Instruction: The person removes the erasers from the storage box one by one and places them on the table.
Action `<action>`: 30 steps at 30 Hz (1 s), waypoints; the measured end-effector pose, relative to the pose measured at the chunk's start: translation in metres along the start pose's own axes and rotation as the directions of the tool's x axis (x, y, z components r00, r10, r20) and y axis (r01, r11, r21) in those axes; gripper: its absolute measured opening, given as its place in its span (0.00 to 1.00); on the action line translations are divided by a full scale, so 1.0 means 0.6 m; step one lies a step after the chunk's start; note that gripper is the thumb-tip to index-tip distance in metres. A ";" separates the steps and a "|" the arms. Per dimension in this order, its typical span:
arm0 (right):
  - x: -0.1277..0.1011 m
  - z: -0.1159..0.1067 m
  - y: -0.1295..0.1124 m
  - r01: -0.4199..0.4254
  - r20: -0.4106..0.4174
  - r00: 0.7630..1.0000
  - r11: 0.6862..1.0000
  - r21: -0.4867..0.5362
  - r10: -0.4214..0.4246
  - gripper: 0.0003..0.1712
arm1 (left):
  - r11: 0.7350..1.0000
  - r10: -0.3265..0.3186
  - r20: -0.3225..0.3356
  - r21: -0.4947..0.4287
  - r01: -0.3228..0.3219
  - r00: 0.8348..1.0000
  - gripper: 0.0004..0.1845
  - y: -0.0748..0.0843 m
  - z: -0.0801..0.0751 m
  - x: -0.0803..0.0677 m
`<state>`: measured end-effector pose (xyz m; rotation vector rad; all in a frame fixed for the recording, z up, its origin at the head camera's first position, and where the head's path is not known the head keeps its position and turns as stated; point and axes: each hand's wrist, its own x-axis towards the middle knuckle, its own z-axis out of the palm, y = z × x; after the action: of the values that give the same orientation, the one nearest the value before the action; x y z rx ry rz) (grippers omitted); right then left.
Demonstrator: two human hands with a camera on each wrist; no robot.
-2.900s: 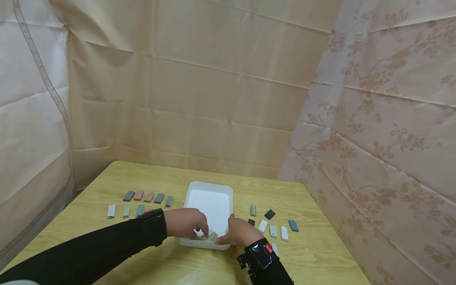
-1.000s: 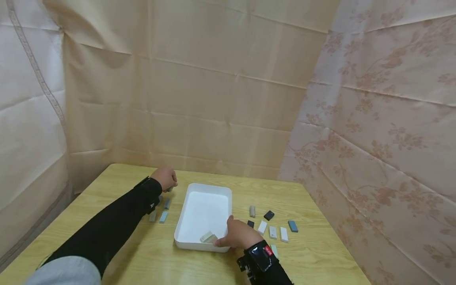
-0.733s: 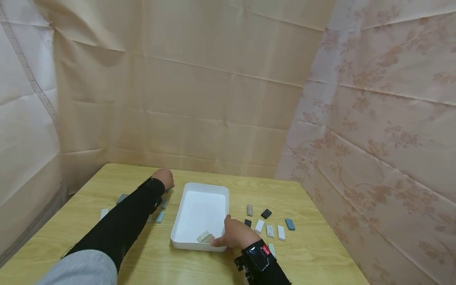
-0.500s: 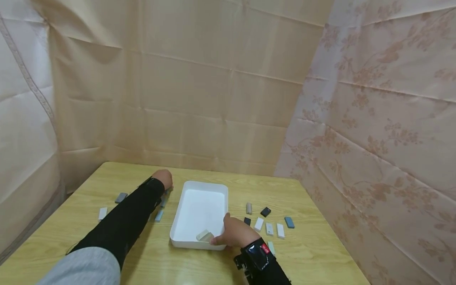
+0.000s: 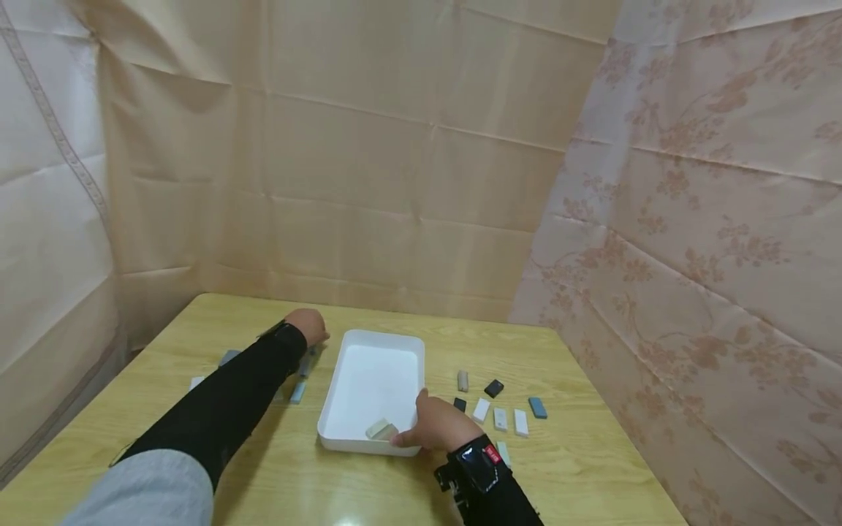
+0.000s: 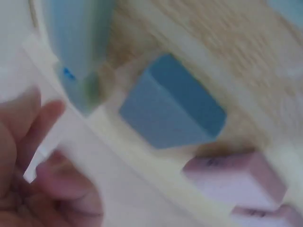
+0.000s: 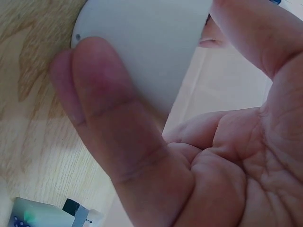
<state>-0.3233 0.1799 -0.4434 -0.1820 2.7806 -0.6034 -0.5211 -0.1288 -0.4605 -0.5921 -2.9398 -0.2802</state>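
Note:
My left hand (image 5: pixel 307 326) hovers over the far left of the table, fingers loosely bent. In the left wrist view, nothing shows between the thumb and fingers (image 6: pixel 49 111). Close by sit a slanted blue eraser-like block (image 6: pixel 173 104), pink ones with dark print (image 6: pixel 236 179), and a blurred light-blue one (image 6: pixel 80 38). At the tray's near right corner my right hand (image 5: pixel 447 424) grips the white tray (image 5: pixel 368 444), thumb over the rim and fingers along the outer wall (image 7: pixel 156 52). Pale blocks (image 5: pixel 381 429) lie together inside that corner, next to the thumb.
Right of the tray are scattered blocks: tan (image 5: pixel 463 380), black (image 5: pixel 494 388), white (image 5: pixel 481 410) and blue (image 5: pixel 537 408). My left sleeve (image 5: pixel 230 394) covers part of the left group, where a light-blue block (image 5: pixel 298 392) shows. Curtains (image 5: pixel 395 219) surround the wooden table (image 5: pixel 368 489).
My left hand has gone from inside the tray's near end to the far left of the table; lately it has barely shifted. The right hand has kept its grip on the tray.

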 end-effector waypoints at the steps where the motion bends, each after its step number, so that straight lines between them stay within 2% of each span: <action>1: 0.000 0.001 0.001 -0.002 0.001 1.000 1.000 -0.002 0.002 0.65 | 1.000 0.024 -0.013 -0.013 -0.024 1.000 0.14 0.006 -0.002 -0.002; 3: 0.000 0.002 0.002 -0.002 0.001 1.000 1.000 -0.003 0.002 0.65 | 0.994 0.098 -0.038 -0.053 -0.100 0.994 0.13 0.028 -0.009 -0.006; 4: -0.001 0.002 0.003 -0.003 0.002 1.000 1.000 -0.001 0.003 0.65 | 0.985 0.157 -0.052 -0.070 -0.160 0.986 0.11 0.044 -0.013 -0.010; 5: -0.001 0.002 0.003 -0.004 0.003 1.000 1.000 0.003 0.004 0.64 | 0.970 0.216 -0.057 -0.100 -0.220 0.975 0.10 0.061 -0.016 -0.015; 6: -0.002 0.002 0.002 -0.002 0.005 1.000 1.000 0.008 0.002 0.64 | 0.949 0.287 -0.063 -0.121 -0.292 0.956 0.11 0.078 -0.016 -0.021; 8: -0.003 0.001 0.001 0.000 0.011 1.000 1.000 0.019 0.000 0.64 | 0.892 0.427 -0.027 -0.149 -0.426 0.904 0.14 0.117 -0.021 -0.038; 10: -0.004 -0.001 0.000 0.006 0.015 1.000 1.000 0.021 -0.006 0.64 | 0.833 0.542 0.053 -0.166 -0.528 0.839 0.19 0.157 -0.026 -0.062; 13: -0.004 -0.005 0.000 0.027 0.009 1.000 1.000 0.013 -0.027 0.64 | 0.770 0.638 0.195 -0.180 -0.613 0.745 0.25 0.207 -0.029 -0.100; 14: -0.004 -0.005 0.001 0.033 0.006 0.999 0.999 0.012 -0.033 0.64 | 0.756 0.654 0.233 -0.184 -0.628 0.719 0.26 0.220 -0.027 -0.109; 15: -0.004 -0.006 0.002 0.037 0.004 0.999 0.999 0.015 -0.037 0.65 | 0.752 0.658 0.269 -0.182 -0.633 0.704 0.27 0.231 -0.026 -0.118; 16: -0.004 -0.006 0.002 0.039 0.003 0.999 0.999 0.021 -0.039 0.65 | 0.749 0.659 0.296 -0.183 -0.636 0.691 0.27 0.239 -0.025 -0.126; 19: -0.003 -0.002 0.003 0.049 0.001 0.999 0.998 0.025 -0.049 0.65 | 0.732 0.675 0.320 -0.178 -0.657 0.665 0.25 0.254 -0.012 -0.140; 22: -0.002 0.002 0.006 0.064 -0.005 0.998 0.998 0.013 -0.064 0.64 | 0.674 0.727 0.301 -0.142 -0.725 0.617 0.19 0.263 0.002 -0.146; 25: -0.001 0.004 0.007 0.071 -0.008 0.997 0.997 0.005 -0.071 0.62 | 0.600 0.786 0.243 -0.085 -0.795 0.568 0.11 0.268 0.010 -0.152; 26: -0.001 0.004 0.007 0.069 -0.009 0.998 0.998 0.005 -0.069 0.62 | 0.581 0.801 0.221 -0.063 -0.811 0.557 0.09 0.269 0.012 -0.152; 28: -0.001 0.001 0.005 0.062 -0.009 0.998 0.998 0.006 -0.062 0.62 | 0.563 0.815 0.180 -0.027 -0.826 0.550 0.08 0.268 0.012 -0.154; 30: -0.001 -0.002 0.004 0.061 -0.012 0.998 0.998 0.003 -0.061 0.62 | 0.563 0.817 0.157 -0.007 -0.826 0.555 0.08 0.267 0.012 -0.154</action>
<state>-0.3231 0.1829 -0.4430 -0.2638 2.7939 -0.6262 -0.3744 -0.0165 -0.4576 -1.9373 -2.3771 -0.0146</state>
